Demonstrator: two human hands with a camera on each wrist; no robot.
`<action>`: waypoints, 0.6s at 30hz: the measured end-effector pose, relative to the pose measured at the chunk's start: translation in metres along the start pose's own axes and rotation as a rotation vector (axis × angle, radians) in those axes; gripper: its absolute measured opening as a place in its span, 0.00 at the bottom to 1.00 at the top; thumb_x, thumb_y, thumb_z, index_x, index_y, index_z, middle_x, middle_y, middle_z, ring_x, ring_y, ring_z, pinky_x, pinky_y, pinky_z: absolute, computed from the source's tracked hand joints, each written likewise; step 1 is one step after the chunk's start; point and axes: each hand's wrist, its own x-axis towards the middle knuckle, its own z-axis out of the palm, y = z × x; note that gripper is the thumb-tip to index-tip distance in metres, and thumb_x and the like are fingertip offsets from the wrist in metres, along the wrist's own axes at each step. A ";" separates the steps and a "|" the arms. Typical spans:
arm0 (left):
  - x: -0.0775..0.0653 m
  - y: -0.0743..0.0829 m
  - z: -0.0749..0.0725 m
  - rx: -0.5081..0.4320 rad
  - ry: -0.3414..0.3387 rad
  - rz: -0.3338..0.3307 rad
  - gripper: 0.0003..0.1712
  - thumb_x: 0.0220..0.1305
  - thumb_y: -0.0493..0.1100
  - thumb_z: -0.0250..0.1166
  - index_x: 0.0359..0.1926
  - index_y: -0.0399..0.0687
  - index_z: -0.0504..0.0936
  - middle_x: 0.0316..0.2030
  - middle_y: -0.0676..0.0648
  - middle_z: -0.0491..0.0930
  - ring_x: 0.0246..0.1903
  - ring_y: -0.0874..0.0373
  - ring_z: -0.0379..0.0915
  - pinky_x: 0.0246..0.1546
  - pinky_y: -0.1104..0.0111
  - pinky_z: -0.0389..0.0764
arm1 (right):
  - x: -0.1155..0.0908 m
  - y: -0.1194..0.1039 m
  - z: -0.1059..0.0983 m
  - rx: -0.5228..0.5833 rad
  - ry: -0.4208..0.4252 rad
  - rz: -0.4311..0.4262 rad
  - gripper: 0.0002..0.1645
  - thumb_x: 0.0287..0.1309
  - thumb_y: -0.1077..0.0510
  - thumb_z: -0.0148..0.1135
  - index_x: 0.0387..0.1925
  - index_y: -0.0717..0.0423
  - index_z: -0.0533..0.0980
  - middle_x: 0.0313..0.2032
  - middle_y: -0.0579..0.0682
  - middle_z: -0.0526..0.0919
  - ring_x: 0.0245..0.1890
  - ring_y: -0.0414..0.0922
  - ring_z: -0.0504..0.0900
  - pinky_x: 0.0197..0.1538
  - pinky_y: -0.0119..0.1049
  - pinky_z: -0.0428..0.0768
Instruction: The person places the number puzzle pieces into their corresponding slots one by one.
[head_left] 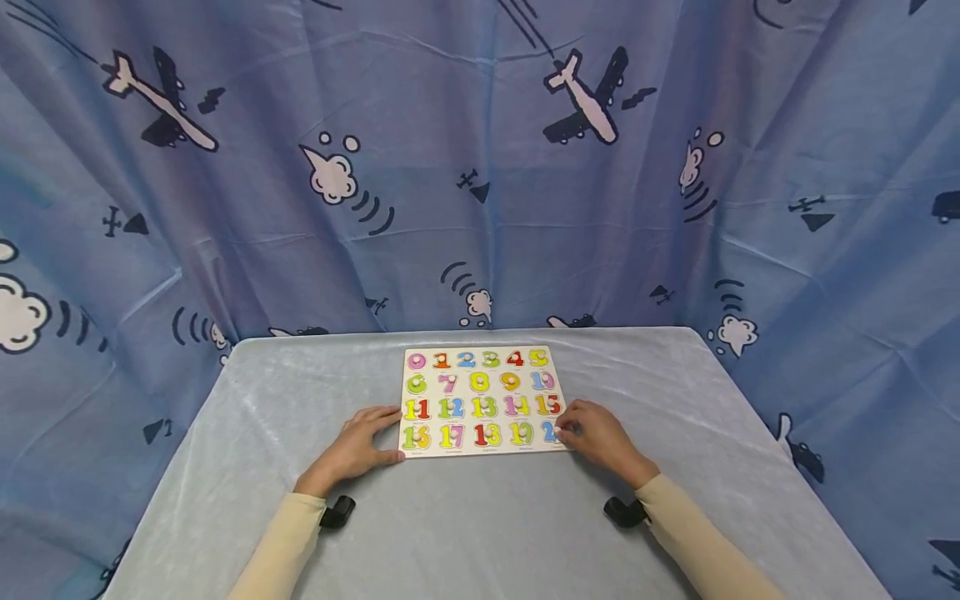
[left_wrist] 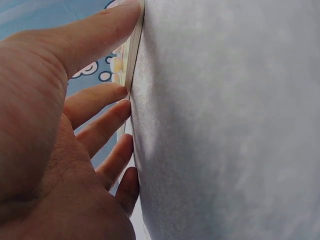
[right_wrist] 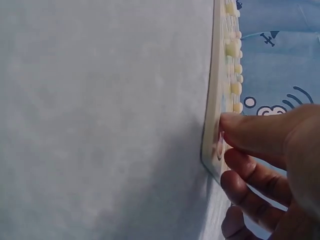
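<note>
A wooden number puzzle board [head_left: 467, 454] lies flat, with colourful number pieces in rows from 0 upward. Small knobs stand up from the pieces, seen side-on in the right wrist view. My left hand [head_left: 362, 442] rests against the board's left edge, thumb near the front corner and fingers [left_wrist: 107, 122] spread along the side. At the front right corner, my right hand [head_left: 600, 433] pinches the last number piece [head_left: 549, 432] between thumb and index finger. That piece shows a blue 2; its right part is hidden by the fingertips. The other right fingers are loosely bent beside the board.
A pale grey cloth covers the table [head_left: 465, 533]. Behind it hangs a blue curtain [head_left: 420, 208] printed with planes and clouds. Black wrist cameras sit at both cream sleeves [head_left: 277, 546].
</note>
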 end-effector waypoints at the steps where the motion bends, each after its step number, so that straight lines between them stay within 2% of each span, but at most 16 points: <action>1: -0.001 -0.001 0.001 0.000 0.000 -0.003 0.43 0.54 0.51 0.75 0.69 0.45 0.70 0.70 0.45 0.67 0.72 0.43 0.54 0.68 0.44 0.57 | 0.000 0.000 0.001 0.011 -0.002 0.005 0.07 0.49 0.57 0.75 0.32 0.51 0.86 0.31 0.42 0.81 0.32 0.38 0.75 0.41 0.40 0.76; 6: -0.004 -0.001 0.003 -0.009 0.001 -0.002 0.43 0.54 0.52 0.75 0.69 0.46 0.70 0.70 0.46 0.67 0.72 0.43 0.55 0.68 0.44 0.57 | -0.004 0.002 0.002 0.059 -0.010 0.005 0.07 0.51 0.57 0.74 0.34 0.52 0.85 0.33 0.43 0.81 0.33 0.39 0.76 0.41 0.40 0.76; 12: -0.002 0.000 0.001 -0.022 -0.001 0.016 0.41 0.57 0.53 0.72 0.69 0.46 0.70 0.70 0.46 0.66 0.72 0.43 0.54 0.68 0.44 0.57 | -0.001 0.003 -0.008 0.113 0.056 0.006 0.19 0.53 0.55 0.73 0.47 0.55 0.83 0.39 0.47 0.83 0.37 0.43 0.78 0.41 0.40 0.76; 18: -0.001 0.004 -0.008 -0.044 0.091 -0.013 0.32 0.66 0.47 0.65 0.68 0.41 0.71 0.69 0.40 0.67 0.71 0.39 0.58 0.69 0.44 0.61 | 0.012 -0.007 -0.018 0.149 0.149 -0.039 0.22 0.58 0.54 0.69 0.53 0.56 0.80 0.51 0.53 0.80 0.49 0.52 0.80 0.52 0.52 0.79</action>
